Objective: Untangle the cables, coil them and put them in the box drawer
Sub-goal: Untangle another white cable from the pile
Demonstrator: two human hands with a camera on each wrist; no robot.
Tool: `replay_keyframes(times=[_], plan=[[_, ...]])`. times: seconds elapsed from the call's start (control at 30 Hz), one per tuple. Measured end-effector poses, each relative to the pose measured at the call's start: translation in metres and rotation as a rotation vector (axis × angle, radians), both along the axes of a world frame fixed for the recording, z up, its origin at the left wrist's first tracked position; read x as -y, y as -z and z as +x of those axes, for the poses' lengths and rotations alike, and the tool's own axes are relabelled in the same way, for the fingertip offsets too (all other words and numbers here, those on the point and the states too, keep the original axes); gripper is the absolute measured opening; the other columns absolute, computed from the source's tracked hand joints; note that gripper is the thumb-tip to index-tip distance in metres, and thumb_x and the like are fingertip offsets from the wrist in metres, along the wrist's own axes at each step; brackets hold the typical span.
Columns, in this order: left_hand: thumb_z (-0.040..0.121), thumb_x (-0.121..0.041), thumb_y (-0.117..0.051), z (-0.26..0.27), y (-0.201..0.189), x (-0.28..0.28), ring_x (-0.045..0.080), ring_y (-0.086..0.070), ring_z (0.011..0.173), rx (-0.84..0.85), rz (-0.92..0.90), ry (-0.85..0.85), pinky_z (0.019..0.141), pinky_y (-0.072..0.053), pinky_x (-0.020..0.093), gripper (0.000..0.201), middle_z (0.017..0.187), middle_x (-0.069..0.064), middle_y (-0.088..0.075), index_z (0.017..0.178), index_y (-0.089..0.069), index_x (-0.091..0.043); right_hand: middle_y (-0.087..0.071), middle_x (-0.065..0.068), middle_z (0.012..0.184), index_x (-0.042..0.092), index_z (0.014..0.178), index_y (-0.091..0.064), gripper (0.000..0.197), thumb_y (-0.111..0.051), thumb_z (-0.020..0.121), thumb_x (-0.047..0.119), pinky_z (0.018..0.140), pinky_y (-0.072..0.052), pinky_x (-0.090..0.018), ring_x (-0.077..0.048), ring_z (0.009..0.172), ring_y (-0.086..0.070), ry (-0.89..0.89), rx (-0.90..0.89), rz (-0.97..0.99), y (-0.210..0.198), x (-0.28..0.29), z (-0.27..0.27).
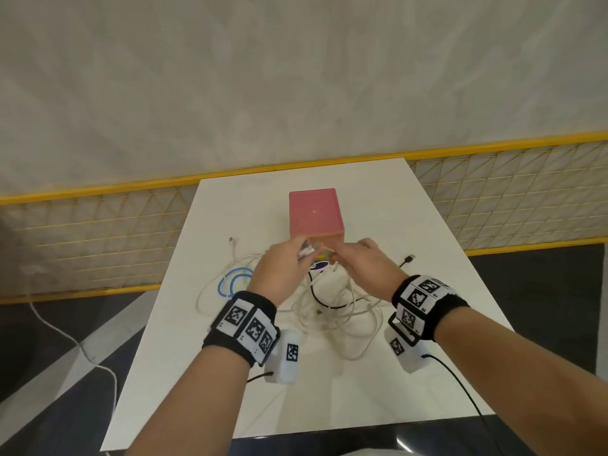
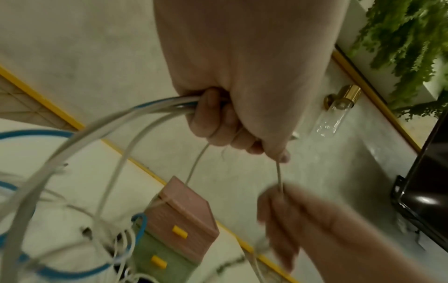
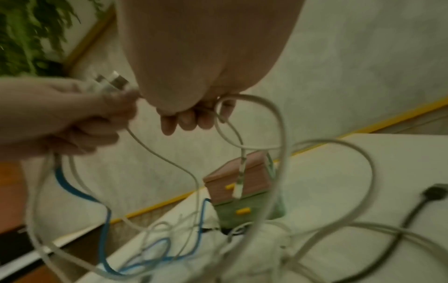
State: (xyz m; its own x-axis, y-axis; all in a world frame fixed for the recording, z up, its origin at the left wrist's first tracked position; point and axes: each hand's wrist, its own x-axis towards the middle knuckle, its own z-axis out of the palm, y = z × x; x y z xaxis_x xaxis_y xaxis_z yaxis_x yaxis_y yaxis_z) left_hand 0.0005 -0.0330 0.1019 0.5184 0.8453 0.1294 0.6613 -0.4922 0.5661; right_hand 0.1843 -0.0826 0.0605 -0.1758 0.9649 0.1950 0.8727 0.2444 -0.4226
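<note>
A tangle of white cables (image 1: 342, 311) lies on the white table (image 1: 411, 373) in front of the pink box (image 1: 314, 212), mixed with a blue cable (image 1: 230, 284) and a black cable (image 1: 329, 304). The box (image 2: 184, 216) has a pink and a green drawer with yellow handles, both closed. My left hand (image 1: 304, 250) is raised and grips a bundle of white and blue cable (image 2: 155, 109) with USB plugs (image 3: 111, 82) sticking out. My right hand (image 1: 335, 258) pinches a thin white cable (image 2: 278, 176) that runs to my left hand (image 2: 230, 124). A white loop (image 3: 244, 99) hangs from my right hand (image 3: 191, 116).
The black cable's USB plug (image 1: 409, 258) lies on the table to the right, a white plug (image 1: 231, 240) to the left. A yellow mesh fence (image 1: 98, 245) runs behind the table. A white cord (image 1: 82, 350) trails on the floor at left.
</note>
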Motion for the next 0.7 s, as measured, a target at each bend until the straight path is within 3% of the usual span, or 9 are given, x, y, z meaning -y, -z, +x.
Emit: replay_keyframes(times=[0.1,0.2,0.3,0.33,0.4,0.47,0.57,0.63,0.7], plan=[[0.096,-0.040,-0.054,-0.015,-0.021,-0.013,0.010,-0.042,0.047,0.185,0.090,-0.136,0.050,-0.033,0.029,0.029,0.053,-0.008,-0.043,0.083,-0.048,-0.015,-0.062,0.012,0.092,0.023,0.101,-0.048,0.019,-0.033,0.097,0.012,0.106,-0.027,-0.040,-0.012,0.086,-0.058,0.142,0.133,-0.144,0.016,0.011,0.028],[0.097,-0.043,-0.051,-0.025,-0.025,-0.025,0.028,-0.053,0.063,0.170,0.107,-0.204,0.057,-0.037,0.034,0.036,0.059,0.001,-0.051,0.085,-0.052,-0.009,-0.056,0.008,0.073,0.024,0.089,-0.040,0.019,-0.030,0.097,0.010,0.101,-0.033,-0.042,-0.014,0.065,-0.047,0.218,0.156,-0.207,0.021,0.018,0.036],[0.097,-0.042,-0.050,-0.022,-0.019,-0.020,0.029,-0.063,0.073,0.151,0.067,-0.253,0.064,-0.049,0.038,0.033,0.076,0.005,-0.065,0.123,-0.048,-0.021,-0.047,0.011,0.066,0.021,0.084,-0.040,0.019,-0.030,0.097,0.010,0.095,-0.038,-0.041,-0.009,0.056,-0.040,0.203,0.066,-0.180,0.015,0.015,0.030],[0.097,-0.043,-0.050,-0.018,-0.016,-0.015,0.024,-0.063,0.071,0.154,0.053,-0.227,0.065,-0.050,0.038,0.047,0.078,0.002,-0.066,0.140,-0.036,-0.029,-0.047,0.011,0.068,0.022,0.084,-0.040,0.019,-0.032,0.095,0.009,0.094,-0.039,-0.041,-0.006,0.056,-0.039,0.183,0.052,-0.162,0.011,0.015,0.026],[0.096,-0.046,-0.052,-0.009,-0.008,0.000,0.015,-0.059,0.063,0.124,0.003,-0.119,0.063,-0.048,0.034,0.068,0.072,-0.005,-0.062,0.150,-0.012,-0.043,-0.048,0.012,0.077,0.022,0.084,-0.042,0.019,-0.035,0.094,0.007,0.091,-0.041,-0.041,-0.008,0.064,-0.042,0.118,0.052,-0.119,0.006,0.014,0.017],[0.093,-0.051,-0.053,0.002,0.006,0.008,0.018,-0.063,0.075,0.040,-0.066,-0.009,0.071,-0.052,0.034,0.061,0.083,-0.004,-0.066,0.146,-0.023,-0.046,-0.044,0.013,0.088,0.019,0.090,-0.051,0.014,-0.040,0.097,0.016,0.084,-0.043,-0.038,-0.007,0.075,-0.041,0.030,0.048,-0.031,0.003,0.013,0.009],[0.092,-0.054,-0.051,0.009,0.027,0.008,0.025,-0.064,0.088,-0.105,-0.149,0.050,0.079,-0.052,0.042,0.041,0.090,0.006,-0.069,0.112,-0.059,-0.018,-0.032,0.014,0.095,0.015,0.101,-0.061,0.014,-0.050,0.096,0.022,0.072,-0.041,-0.030,-0.001,0.078,-0.034,-0.037,-0.022,0.110,0.004,0.013,0.006],[0.094,-0.052,-0.050,0.008,0.034,0.007,0.026,-0.062,0.083,-0.153,-0.239,0.062,0.074,-0.050,0.038,0.043,0.084,0.007,-0.065,0.098,-0.060,-0.010,-0.033,0.014,0.096,0.018,0.108,-0.061,0.018,-0.053,0.094,0.027,0.077,-0.038,-0.030,0.003,0.078,-0.030,-0.018,-0.022,0.098,0.007,0.015,0.009],[0.094,-0.051,-0.050,0.005,0.030,0.001,0.025,-0.061,0.082,-0.210,-0.317,0.061,0.068,-0.044,0.034,0.039,0.082,0.004,-0.062,0.094,-0.060,-0.013,-0.034,0.017,0.098,0.024,0.120,-0.055,0.027,-0.051,0.095,0.031,0.087,-0.036,-0.030,0.003,0.080,-0.035,0.019,0.013,-0.005,0.012,0.018,0.014]])
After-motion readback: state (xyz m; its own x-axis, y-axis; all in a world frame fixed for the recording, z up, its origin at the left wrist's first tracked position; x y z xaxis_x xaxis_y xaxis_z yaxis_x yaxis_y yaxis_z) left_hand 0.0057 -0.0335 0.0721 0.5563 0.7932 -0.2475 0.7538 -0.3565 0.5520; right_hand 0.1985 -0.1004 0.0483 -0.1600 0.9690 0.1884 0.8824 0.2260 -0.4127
